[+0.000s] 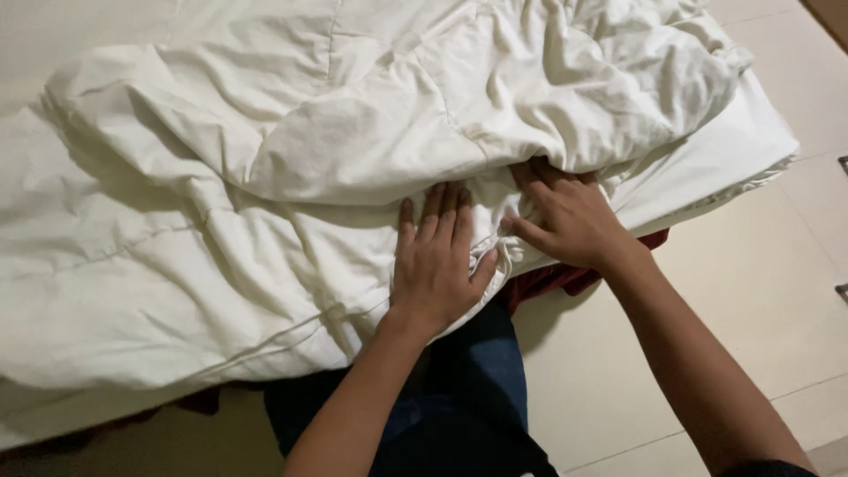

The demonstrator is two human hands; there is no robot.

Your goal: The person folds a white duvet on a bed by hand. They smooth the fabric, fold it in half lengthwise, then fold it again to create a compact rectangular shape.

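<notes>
Right now left hand (435,261) lies flat, fingers spread, on crumpled white comforter (265,177), near its near edge. Right hand (570,221) just right of it, fingers tucked under a fold, pinching fabric. Comforter covers bed (751,150), spreading far & left of both hands.

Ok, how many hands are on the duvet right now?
2. The left hand lies flat on the white duvet; the right hand presses its folds beside it. None appear hidden.

No packages, labels, signs or screens showing anywhere on or beside the rumpled white duvet (353,132); only plain bedding lying there.
</notes>
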